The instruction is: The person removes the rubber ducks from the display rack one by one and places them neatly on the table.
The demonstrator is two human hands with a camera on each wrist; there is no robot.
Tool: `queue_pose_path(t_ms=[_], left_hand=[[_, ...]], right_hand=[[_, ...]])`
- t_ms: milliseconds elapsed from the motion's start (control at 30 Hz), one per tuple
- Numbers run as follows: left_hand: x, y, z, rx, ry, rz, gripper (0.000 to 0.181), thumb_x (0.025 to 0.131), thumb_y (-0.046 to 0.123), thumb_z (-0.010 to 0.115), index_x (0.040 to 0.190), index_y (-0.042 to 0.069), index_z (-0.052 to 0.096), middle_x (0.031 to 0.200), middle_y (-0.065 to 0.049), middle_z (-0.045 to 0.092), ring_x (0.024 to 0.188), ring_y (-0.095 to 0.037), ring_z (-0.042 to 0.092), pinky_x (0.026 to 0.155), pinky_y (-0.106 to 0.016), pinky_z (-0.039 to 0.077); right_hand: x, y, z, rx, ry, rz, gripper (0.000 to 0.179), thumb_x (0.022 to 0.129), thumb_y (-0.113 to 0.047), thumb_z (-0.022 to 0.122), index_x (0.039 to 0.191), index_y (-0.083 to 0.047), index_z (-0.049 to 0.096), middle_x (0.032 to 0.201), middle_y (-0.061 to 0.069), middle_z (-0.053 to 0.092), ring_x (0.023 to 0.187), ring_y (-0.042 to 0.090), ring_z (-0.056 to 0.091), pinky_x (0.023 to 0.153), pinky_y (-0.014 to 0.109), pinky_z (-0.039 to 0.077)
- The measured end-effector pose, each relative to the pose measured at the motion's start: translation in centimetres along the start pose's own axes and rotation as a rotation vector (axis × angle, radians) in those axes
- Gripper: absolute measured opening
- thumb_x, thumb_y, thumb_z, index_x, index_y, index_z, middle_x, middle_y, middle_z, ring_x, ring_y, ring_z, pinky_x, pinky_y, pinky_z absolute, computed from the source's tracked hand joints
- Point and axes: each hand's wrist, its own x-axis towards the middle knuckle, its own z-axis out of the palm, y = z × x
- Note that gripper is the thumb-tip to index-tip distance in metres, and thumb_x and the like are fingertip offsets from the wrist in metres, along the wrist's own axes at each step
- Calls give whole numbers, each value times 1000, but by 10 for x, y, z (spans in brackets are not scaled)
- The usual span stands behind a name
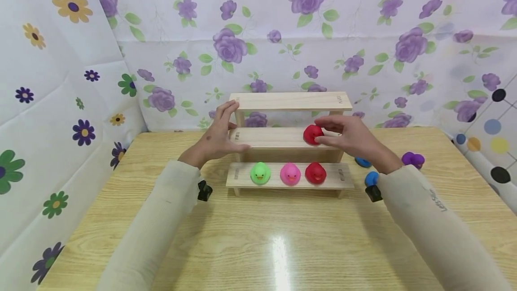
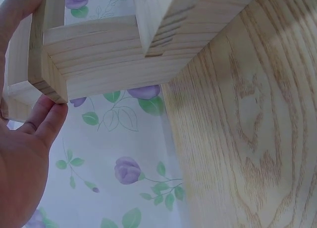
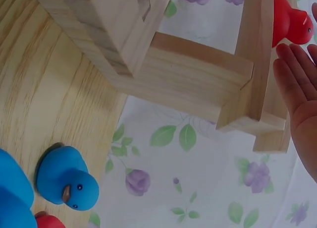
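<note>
A three-tier wooden shelf rack (image 1: 270,137) stands on the table. My left hand (image 1: 218,136) grips the left end of its middle tier, thumb at the front and fingers behind; the left wrist view shows fingertips (image 2: 57,111) against the board (image 2: 49,72). On the middle tier, toward the right, sits a red rubber duck (image 1: 312,134). My right hand (image 1: 348,136) is beside it, thumb and fingers spread around its right side, fingers fairly straight (image 3: 297,69). The bottom tier carries a green duck (image 1: 260,173), a pink duck (image 1: 290,174) and another red duck (image 1: 315,173).
Right of the rack lie blue ducks (image 3: 69,176), partly hidden by my right arm in the head view, and a purple duck (image 1: 413,159). A bit of red (image 3: 49,221) shows beside the blue ones. Flowered cloth (image 1: 230,48) hangs behind the table (image 1: 250,237).
</note>
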Motion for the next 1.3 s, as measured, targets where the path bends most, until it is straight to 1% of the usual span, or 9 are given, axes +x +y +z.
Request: queue_pose_path(t_ms=[300,433,600,700,933,1000,1100,1200,1300], left_hand=[[0,0,-1,-4,-8,-5,116,77,21,88,161,13,9,163,-3,0,121,-34,53,98,-44,49],[-1,1,-1,6,-4,-3,115,77,22,89,160,13,9,163,-4,0,120,-33,54,99,-43,49],[0,2,-1,7,-5,-5,115,77,22,88,160,13,10,163,-4,0,120,-34,54,98,-44,49],[0,1,-1,2,-7,-5,115,78,21,88,161,13,9,163,-3,0,121,-34,54,98,-44,49],[1,-1,-1,10,-10,7,116,77,23,89,161,13,9,163,-3,0,120,-33,54,98,-44,49],[1,-1,-1,9,-9,11,116,77,23,89,161,13,9,163,-3,0,120,-34,54,99,-44,49],[1,-1,-1,10,-4,17,116,77,23,89,161,12,9,163,-3,0,120,-34,54,100,-45,48],[1,-1,-1,13,-1,18,117,77,23,89,161,12,9,163,-3,0,120,-34,54,100,-44,49],[0,-1,-1,15,1,15,117,77,23,89,161,12,9,163,-4,1,120,-34,55,99,-44,49]], right_hand=[[4,-3,6,-24,15,-20,44,87,-7,78,128,4,64,114,17,66,112,37,64,95,47,52],[2,-1,4,-29,13,-41,39,90,-9,75,126,3,65,112,15,66,111,35,65,95,49,52],[-3,2,-2,-28,17,-33,38,92,-12,74,127,2,66,116,15,66,113,35,63,98,51,49],[-8,2,-7,-35,29,-21,39,92,-14,74,128,1,65,119,16,66,114,35,63,98,49,49],[-24,3,-21,-47,55,77,38,92,-12,74,130,-6,67,121,12,66,117,33,63,96,43,51],[-29,5,-25,-69,58,88,39,92,-11,73,130,-7,67,121,12,65,117,33,63,95,38,51],[-36,9,-32,-79,64,86,41,93,-11,73,133,-5,64,123,14,65,116,34,63,93,24,51],[-44,14,-39,-84,67,92,45,94,-17,72,136,-3,61,128,18,63,117,38,62,87,10,47],[-53,18,-45,-92,74,117,48,95,-22,72,138,-4,60,131,19,60,118,39,61,83,6,45]])
